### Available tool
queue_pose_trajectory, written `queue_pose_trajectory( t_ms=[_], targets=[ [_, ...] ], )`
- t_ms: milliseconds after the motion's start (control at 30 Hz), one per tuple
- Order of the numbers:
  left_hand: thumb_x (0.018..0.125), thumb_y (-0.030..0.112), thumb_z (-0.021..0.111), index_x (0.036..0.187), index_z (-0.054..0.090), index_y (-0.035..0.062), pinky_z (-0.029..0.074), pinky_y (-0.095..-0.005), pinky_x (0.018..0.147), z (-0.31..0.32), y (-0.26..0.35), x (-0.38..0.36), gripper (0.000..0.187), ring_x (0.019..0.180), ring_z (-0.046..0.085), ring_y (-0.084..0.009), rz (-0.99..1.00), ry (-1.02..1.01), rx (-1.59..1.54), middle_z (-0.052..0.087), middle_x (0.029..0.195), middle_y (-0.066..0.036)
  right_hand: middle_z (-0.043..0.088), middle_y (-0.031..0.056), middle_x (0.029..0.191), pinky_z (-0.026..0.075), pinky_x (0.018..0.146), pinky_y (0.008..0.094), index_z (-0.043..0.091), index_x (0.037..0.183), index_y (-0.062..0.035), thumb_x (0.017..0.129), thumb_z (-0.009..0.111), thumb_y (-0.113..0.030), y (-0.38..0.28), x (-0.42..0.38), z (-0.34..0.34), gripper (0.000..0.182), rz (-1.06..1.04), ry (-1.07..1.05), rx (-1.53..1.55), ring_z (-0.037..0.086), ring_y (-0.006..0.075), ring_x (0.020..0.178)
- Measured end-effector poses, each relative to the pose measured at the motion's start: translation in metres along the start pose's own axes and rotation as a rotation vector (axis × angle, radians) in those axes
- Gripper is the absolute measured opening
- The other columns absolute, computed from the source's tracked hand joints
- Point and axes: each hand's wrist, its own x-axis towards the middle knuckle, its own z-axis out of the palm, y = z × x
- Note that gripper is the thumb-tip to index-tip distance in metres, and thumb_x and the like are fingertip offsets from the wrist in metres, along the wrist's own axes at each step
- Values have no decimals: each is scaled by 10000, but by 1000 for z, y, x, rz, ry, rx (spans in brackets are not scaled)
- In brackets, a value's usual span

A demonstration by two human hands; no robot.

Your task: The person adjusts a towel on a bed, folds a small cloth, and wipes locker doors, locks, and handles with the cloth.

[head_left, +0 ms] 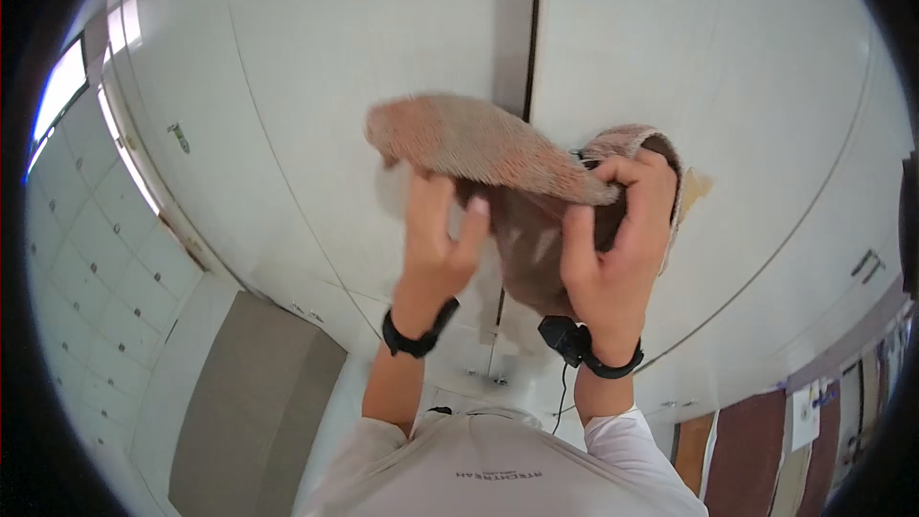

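Observation:
A fuzzy pink-and-grey cloth item with a smooth brown underside is bunched up over the white tabletop. My left hand pinches its lower edge near the left end, thumb in front and fingertips partly hidden under the fuzzy side. On the right, my right hand grips the cloth between thumb and fingers, next to a folded part with a curved rim and a dark inside. Each wrist wears a black band, the right one with a small black box on it.
A dark seam runs through the tabletop. A tan patch shows right of the cloth, and a small green-and-white item lies far left. Below left stands a grey box-shaped block. White lockers line the left side.

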Motion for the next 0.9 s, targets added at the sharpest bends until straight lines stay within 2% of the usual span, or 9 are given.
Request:
queue_pose_trajectory(
  t_ms=[100, 167, 200, 333, 533, 600, 700, 767, 900],
  targets=[
    [896, 84, 615, 1201, 563, -46, 425, -487, 948, 11, 3, -78, 335, 1071, 531, -461, -148, -219, -141, 561, 1190, -279, 516, 177, 953, 416, 907, 404, 536, 955, 4, 729, 587, -2, 2, -35, 5, 233, 87, 82, 33, 505, 366, 948],
    [899, 66, 613, 1224, 551, -58, 423, -494, 960, -29, 28, 7, 353, 1085, 536, -462, -230, -296, -328, 570, 1203, -271, 507, 162, 930, 414, 899, 366, 529, 945, 7, 724, 565, 3, -81, 153, 29, 224, 110, 61, 23, 499, 336, 913],
    [901, 58, 611, 1236, 546, -62, 423, -494, 966, -41, 37, 51, 362, 1093, 541, -461, -253, -310, -392, 576, 1209, -267, 480, 134, 924, 402, 878, 321, 512, 937, 4, 722, 524, 21, -86, 131, 21, 216, 116, 81, 40, 485, 278, 889],
    [906, 44, 611, 1250, 556, -49, 420, -490, 975, -37, 64, -53, 360, 1117, 551, -450, -105, -288, -511, 594, 1211, -256, 475, 71, 1001, 388, 919, 282, 501, 984, -13, 771, 496, 35, -91, 28, -16, 218, 180, 159, 36, 484, 183, 940],
    [906, 51, 623, 1201, 590, -24, 415, -480, 979, -43, 94, -94, 307, 1101, 557, -438, -172, -301, -529, 606, 1179, -242, 500, 45, 1075, 400, 933, 261, 521, 1061, -17, 930, 558, 4, -107, -24, -43, 137, 286, 243, 165, 498, 129, 1029],
    [907, 51, 619, 1191, 592, -24, 417, -471, 983, -42, 97, -101, 296, 1106, 560, -425, -177, -276, -474, 604, 1179, -245, 507, 49, 1088, 413, 923, 261, 529, 1071, -13, 943, 568, 2, -113, -44, -50, 135, 298, 276, 61, 506, 128, 1017],
    [908, 54, 610, 1178, 598, -24, 406, -462, 1003, -42, 101, -111, 281, 1123, 561, -404, -405, -335, -608, 611, 1162, -248, 543, 65, 1097, 444, 921, 287, 550, 1092, 3, 928, 589, 24, -127, -74, -59, 169, 258, 248, -13, 538, 157, 1035],
    [883, 15, 603, 1198, 599, -14, 407, -486, 1000, -39, 104, -120, 317, 1136, 561, -400, -426, -310, -522, 617, 1198, -217, 551, 97, 1180, 413, 1022, 332, 558, 1110, -6, 956, 578, 1, -139, -84, -64, 155, 171, 107, -13, 524, 191, 1145],
    [900, 25, 621, 1235, 588, -29, 476, -390, 917, -50, 138, -128, 341, 1060, 623, -281, -585, -400, -694, 649, 1181, -149, 506, 140, 1284, 485, 888, 273, 564, 1095, -25, 822, 601, 61, -138, -110, -83, 289, 324, 49, 2, 555, 192, 1104]
  ],
)
